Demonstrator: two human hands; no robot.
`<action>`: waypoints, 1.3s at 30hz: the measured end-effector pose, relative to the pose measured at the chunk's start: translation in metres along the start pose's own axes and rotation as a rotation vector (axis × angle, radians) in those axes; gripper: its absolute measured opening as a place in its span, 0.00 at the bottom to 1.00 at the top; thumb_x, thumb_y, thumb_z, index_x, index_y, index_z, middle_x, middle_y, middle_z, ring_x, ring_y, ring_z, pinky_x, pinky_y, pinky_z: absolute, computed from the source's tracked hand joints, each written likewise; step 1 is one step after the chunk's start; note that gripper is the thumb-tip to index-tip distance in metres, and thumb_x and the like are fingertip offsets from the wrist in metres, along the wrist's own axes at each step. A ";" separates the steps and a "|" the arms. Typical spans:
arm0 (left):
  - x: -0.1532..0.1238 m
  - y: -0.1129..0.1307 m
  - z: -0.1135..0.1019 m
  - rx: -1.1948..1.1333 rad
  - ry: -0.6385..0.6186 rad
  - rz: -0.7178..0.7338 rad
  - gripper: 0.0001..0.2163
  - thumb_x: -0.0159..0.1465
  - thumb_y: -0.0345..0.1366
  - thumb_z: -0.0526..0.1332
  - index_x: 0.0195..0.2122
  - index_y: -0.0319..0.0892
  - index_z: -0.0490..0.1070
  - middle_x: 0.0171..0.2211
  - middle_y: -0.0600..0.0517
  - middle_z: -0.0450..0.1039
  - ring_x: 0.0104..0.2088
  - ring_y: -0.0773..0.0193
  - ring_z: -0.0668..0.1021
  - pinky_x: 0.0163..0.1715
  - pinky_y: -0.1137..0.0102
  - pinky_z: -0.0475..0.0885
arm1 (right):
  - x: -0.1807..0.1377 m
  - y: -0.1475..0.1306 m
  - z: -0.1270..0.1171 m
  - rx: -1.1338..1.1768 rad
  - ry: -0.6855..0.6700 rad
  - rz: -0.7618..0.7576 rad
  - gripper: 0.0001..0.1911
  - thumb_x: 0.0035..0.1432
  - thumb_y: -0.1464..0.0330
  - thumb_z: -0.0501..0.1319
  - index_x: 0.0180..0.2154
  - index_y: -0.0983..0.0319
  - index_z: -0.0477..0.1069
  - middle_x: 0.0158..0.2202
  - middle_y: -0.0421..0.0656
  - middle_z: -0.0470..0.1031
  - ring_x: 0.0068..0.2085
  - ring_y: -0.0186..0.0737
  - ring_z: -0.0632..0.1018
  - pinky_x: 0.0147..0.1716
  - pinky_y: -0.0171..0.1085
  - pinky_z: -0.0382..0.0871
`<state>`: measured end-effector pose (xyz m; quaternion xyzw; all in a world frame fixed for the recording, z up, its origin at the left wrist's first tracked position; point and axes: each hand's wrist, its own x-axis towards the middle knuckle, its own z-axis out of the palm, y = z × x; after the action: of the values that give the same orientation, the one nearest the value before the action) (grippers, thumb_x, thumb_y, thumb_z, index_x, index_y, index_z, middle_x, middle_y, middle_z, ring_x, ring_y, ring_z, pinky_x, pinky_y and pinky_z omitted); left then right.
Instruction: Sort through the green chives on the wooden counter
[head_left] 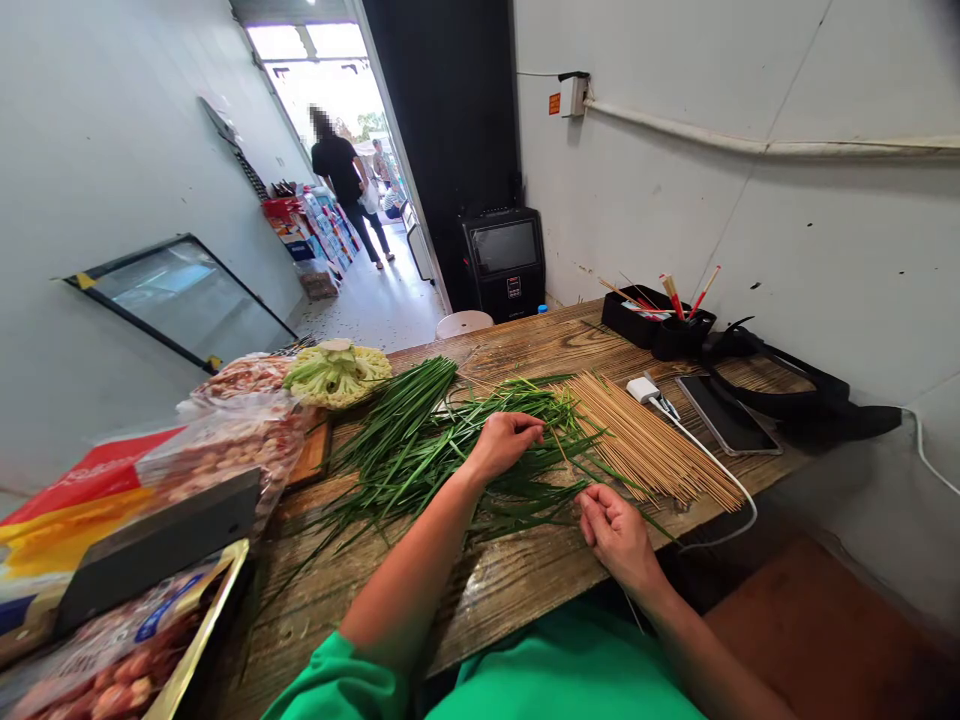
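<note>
A loose pile of garlic chives [405, 440] lies across the middle of the wooden table. My left hand [504, 445] is closed in a pinch over the pile, its fingertips at the pale stem ends of some chives. Closer to the table's front edge, my right hand [619, 532] is closed around a thin bamboo skewer, whose lower end shows beneath the palm. Long green leaves run beside the right fingertips. To the right of the chives, many bamboo skewers [660, 445] are spread side by side.
Cauliflower [337, 375], bagged meat [232, 450] and a cleaver [161, 550] crowd the left side. A phone [727, 413], white charger [643, 390], black organizer [637, 315] and black strap [795, 385] sit at right. A person [341, 170] stands in the doorway.
</note>
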<state>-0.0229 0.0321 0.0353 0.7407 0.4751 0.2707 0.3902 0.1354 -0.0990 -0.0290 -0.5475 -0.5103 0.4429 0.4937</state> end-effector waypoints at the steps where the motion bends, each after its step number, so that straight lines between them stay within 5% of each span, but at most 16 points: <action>1: 0.000 -0.001 0.001 -0.009 0.010 -0.013 0.13 0.57 0.37 0.56 0.35 0.36 0.78 0.25 0.52 0.77 0.22 0.70 0.71 0.25 0.76 0.65 | 0.000 0.000 0.000 -0.003 -0.003 0.003 0.13 0.60 0.58 0.52 0.30 0.61 0.64 0.14 0.32 0.61 0.13 0.26 0.59 0.13 0.28 0.50; 27: -0.004 0.003 0.005 0.052 -0.027 0.088 0.12 0.57 0.34 0.55 0.34 0.37 0.78 0.27 0.52 0.78 0.25 0.70 0.72 0.27 0.76 0.65 | 0.000 -0.001 0.000 -0.009 -0.018 0.004 0.16 0.60 0.55 0.51 0.30 0.61 0.63 0.14 0.32 0.60 0.13 0.27 0.58 0.12 0.28 0.49; 35: -0.024 0.028 0.005 0.176 -0.520 0.352 0.13 0.58 0.31 0.56 0.40 0.44 0.77 0.35 0.54 0.79 0.32 0.68 0.76 0.34 0.78 0.67 | -0.001 -0.002 0.001 0.046 0.064 0.025 0.18 0.59 0.52 0.52 0.30 0.60 0.61 0.15 0.31 0.59 0.13 0.27 0.57 0.12 0.29 0.50; 39: -0.014 0.017 -0.013 0.449 -0.112 0.174 0.13 0.61 0.32 0.54 0.40 0.43 0.77 0.40 0.50 0.78 0.39 0.64 0.76 0.42 0.74 0.67 | -0.002 -0.003 0.001 0.051 0.070 0.015 0.17 0.60 0.53 0.52 0.32 0.60 0.62 0.15 0.31 0.58 0.13 0.27 0.58 0.13 0.29 0.51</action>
<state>-0.0296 0.0192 0.0562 0.8609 0.4354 0.1495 0.2169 0.1335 -0.1012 -0.0266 -0.5536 -0.4772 0.4400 0.5218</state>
